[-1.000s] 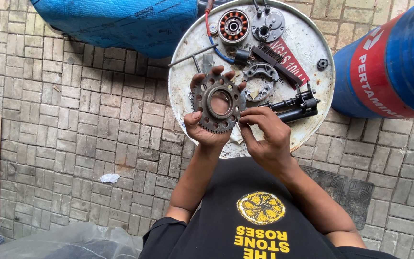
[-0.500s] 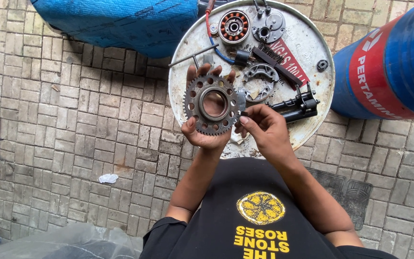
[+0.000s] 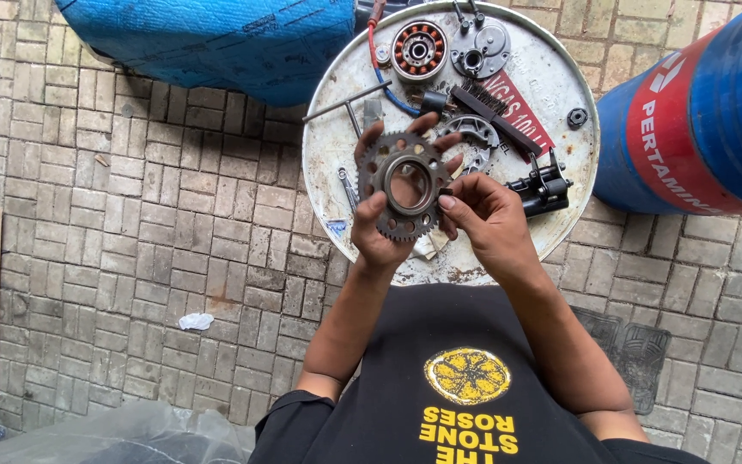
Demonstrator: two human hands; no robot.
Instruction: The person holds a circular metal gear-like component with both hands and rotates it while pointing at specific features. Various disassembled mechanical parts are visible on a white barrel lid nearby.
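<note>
Sprocket point(image 3: 405, 185) held up over the drum lid's point(image 3: 551, 94) near edge.
Left hand point(image 3: 380, 228) fingers grasp its rim; right hand point(image 3: 487, 215) fingertips pinch its right side, beside the stator point(image 3: 418, 50).

One sprocket point(image 3: 403, 184), two hands point(image 3: 381, 232), one white drum lid point(image 3: 551, 103), two blue drums point(image 3: 697, 120).

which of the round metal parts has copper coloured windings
The round stator at the far edge of the white drum lid; the toothed rusty sprocket in the hands is bare metal.
</note>
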